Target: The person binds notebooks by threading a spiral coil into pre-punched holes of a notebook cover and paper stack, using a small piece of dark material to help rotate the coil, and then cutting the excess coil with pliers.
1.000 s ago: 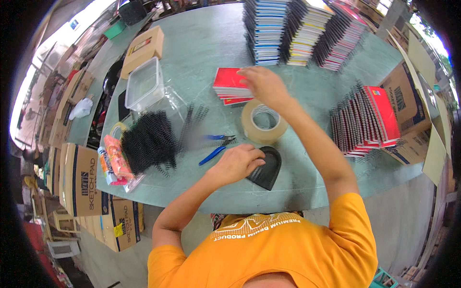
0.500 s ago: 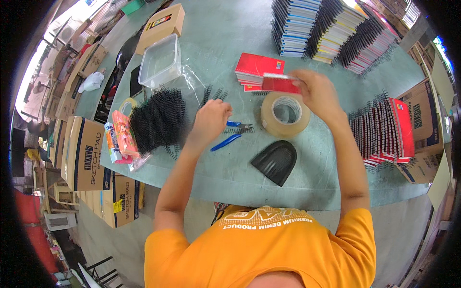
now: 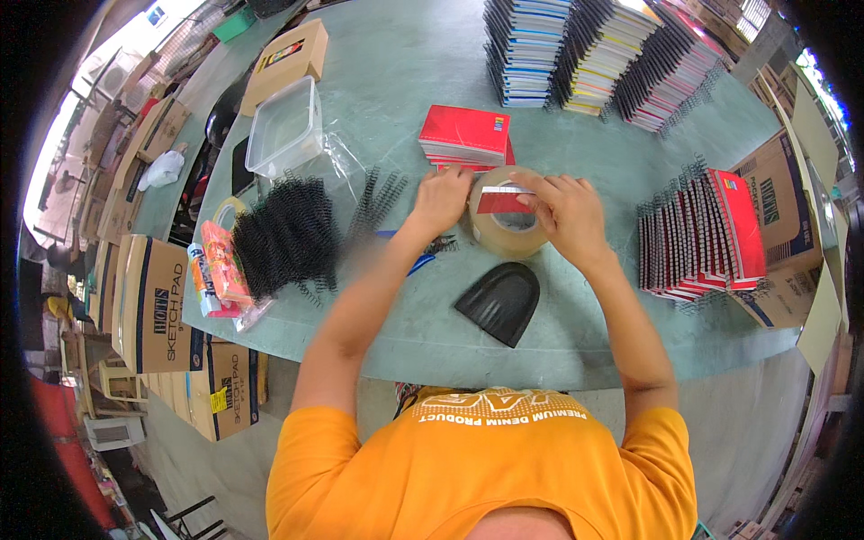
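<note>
"Which step is this?"

"Apparently a holding step: the right hand [image 3: 567, 214] pinches a small red-covered paper booklet [image 3: 496, 203] over the wide, clear-tan roll of tape [image 3: 500, 239]."

"And the left hand [image 3: 441, 198]?"

"Fingers curled, beside that roll; I can't tell whether it grips anything."

"What does the next move call for?"

"A steady pinch, I'd judge; black spiral coils [image 3: 286, 236] lie leftward on the green worktop [image 3: 405, 99]."

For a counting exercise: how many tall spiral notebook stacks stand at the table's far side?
3: the blue-edged stack, the yellow-edged stack to its right, and the pink-edged stack rightmost. Others may be hidden behind.
</note>
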